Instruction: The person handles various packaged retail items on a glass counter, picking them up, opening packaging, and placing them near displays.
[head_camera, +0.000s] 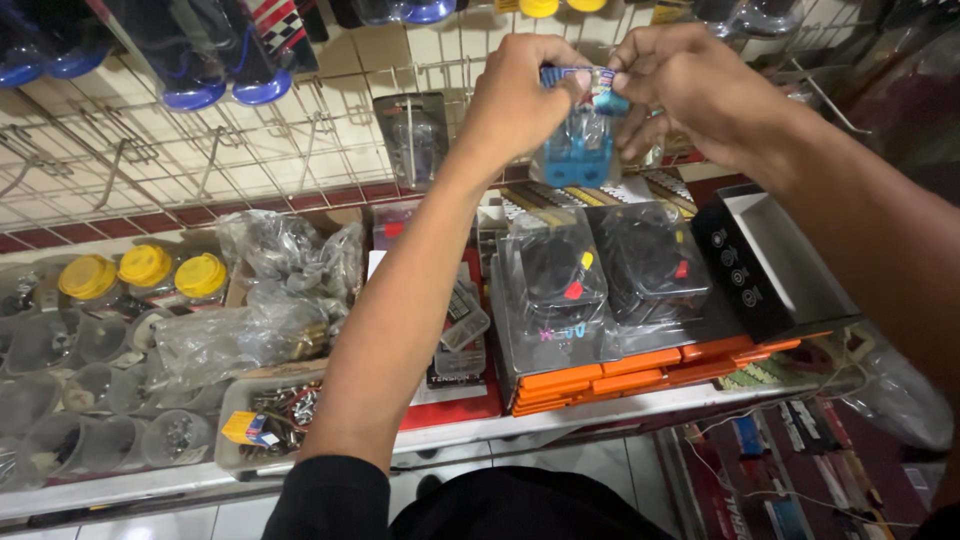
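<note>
Left forearm (400, 300) crossed over shelf (560, 415), hiding boxed goods. Left hand (515, 105) and right hand (690, 85) both pinched top of clear packet with blue part (580, 145) against wire rack (250, 150). Below: blister packs (600, 280), orange boxes (600, 380), yellow-lidded jars (145, 270).

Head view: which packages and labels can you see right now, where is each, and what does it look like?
Clear packet with a blue part: held up at the wire rack by left hand and right hand.
Two clear blister packs: shelf centre, black round items inside.
Orange flat boxes: stacked beneath them.
Black open box: right, white inside.
Yellow-lidded jars: left.
</note>
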